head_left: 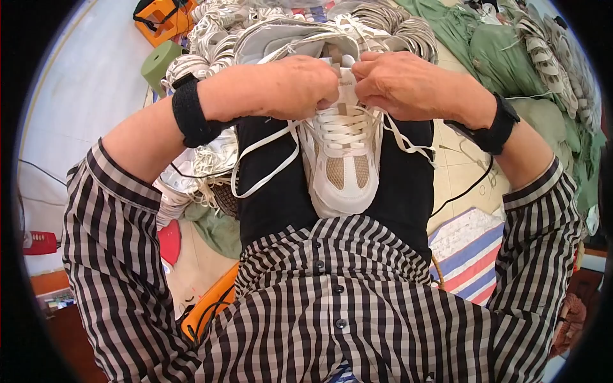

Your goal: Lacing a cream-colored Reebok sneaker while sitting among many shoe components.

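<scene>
A white and beige sneaker (pixel 350 175) rests between my thighs, its toe pointing towards me. White shoelaces (pixel 345 131) cross over its tongue (pixel 345 82). One loose lace (pixel 271 182) loops over my left thigh, and another lace end (pixel 408 143) hangs over the right one. My left hand (pixel 306 83) is closed at the left edge of the shoe's upper eyelets. Opposite it, my right hand (pixel 397 83) is closed with bent fingers at the right edge, by the tongue. Both sets of fingertips are partly hidden, so what they pinch is unclear.
Bundles of white and beige shoe parts (pixel 408 38) heap up beyond my knees. Green cloth (pixel 498 54) lies at the far right. A green stool (pixel 159 64) and an orange crate (pixel 163 19) stand at the far left. A striped sheet (pixel 469 255) covers floor at the right.
</scene>
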Demonstrator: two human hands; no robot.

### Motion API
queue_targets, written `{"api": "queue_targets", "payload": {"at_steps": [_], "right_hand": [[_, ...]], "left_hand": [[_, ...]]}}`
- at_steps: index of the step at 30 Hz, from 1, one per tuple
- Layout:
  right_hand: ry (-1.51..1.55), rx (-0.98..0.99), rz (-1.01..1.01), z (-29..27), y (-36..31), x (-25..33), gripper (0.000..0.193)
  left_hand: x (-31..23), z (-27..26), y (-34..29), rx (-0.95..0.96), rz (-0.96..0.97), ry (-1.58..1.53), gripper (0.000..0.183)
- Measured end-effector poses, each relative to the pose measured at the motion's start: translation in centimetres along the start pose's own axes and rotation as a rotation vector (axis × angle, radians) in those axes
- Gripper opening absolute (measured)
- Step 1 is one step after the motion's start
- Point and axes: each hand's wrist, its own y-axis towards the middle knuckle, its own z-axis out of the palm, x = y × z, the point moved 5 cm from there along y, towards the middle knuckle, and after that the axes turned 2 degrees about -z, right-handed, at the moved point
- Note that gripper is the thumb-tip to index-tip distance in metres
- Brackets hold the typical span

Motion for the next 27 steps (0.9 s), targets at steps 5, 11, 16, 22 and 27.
{"api": "queue_targets", "payload": {"at_steps": [5,11,16,22,27], "right_hand": [[-0.075,-0.022,0.101,1.0,0.8,0.2,0.009],[-0.056,-0.077,0.2,2.0,1.0,-0.1,0.011],[0.152,-0.078,0.343,3.1,0.7,-1.2,0.013],[0.304,-0.289,0.307,3.8,-0.1,-1.0,0.016],[0.517,-0.385,0.312,4.0,-0.7,-1.2,0.015]], "left_hand": [[0.5,0.2,0.6,0.183,-0.167,-0.049,0.009],[-0.7,-0.4,1.4,0.1,-0.252,0.09,0.019],[-1.0,-0.3,2.0,0.229,-0.26,0.172,0.02],[1.0,-0.1,1.8,0.378,-0.279,0.043,0.018],[2.0,1.1,1.0,0.193,-0.276,-0.171,0.014]]}}
